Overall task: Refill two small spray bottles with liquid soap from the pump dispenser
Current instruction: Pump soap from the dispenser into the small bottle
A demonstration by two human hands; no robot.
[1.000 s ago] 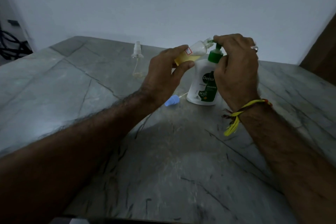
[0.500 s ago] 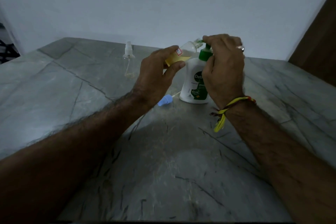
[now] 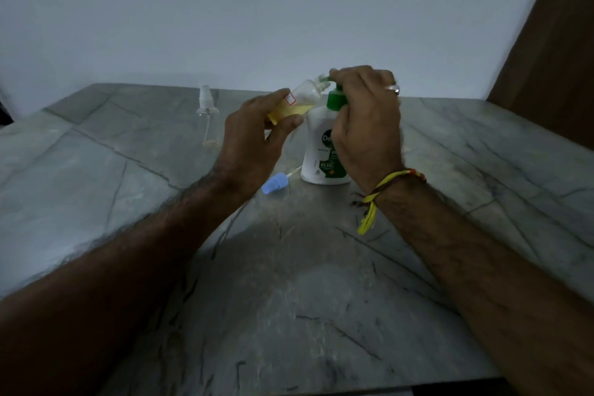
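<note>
Yellow soap may spill past tilted spray bottle [image 3: 294, 103] gripped by left hand [image 3: 254, 141], mouth at nozzle, ten o'clock of pump dispenser [image 3: 323, 151], if right hand [image 3: 366, 125], curled over pump, presses hard.

A grey veined stone table [image 3: 321, 299] carries a white pump dispenser [image 3: 316, 151] at its middle, a blue spray cap [image 3: 274, 184] just left of it, and a clear spray bottle [image 3: 208, 116] farther left.

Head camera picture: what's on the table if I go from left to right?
Clear empty spray bottle → blue spray cap lying on the grey stone table → white soap pump dispenser with green top. The hands and the bottle they hold overlap the dispenser, so I skip them.
</note>
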